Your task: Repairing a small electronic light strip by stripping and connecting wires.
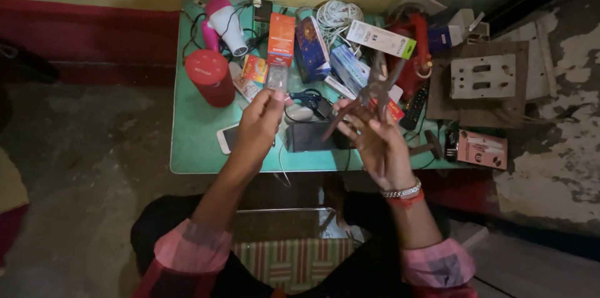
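Green table [194,142] crowded with boxes and cables sits below a left hand [259,126] pinching a small clear packet [277,77], beside a right hand [375,139] gripping rusty pliers [374,89] above it.

The scene is dim, with a warm, yellowish cast. The strongest light falls on the green tabletop [194,142] and the wall toward twelve o'clock, where a broad dark shadow sits at about eleven. The floor at nine o'clock and the lower corners sink into murk. Both hands [259,124] look slightly soft from motion blur. Straight edges bow outward near the frame's borders.
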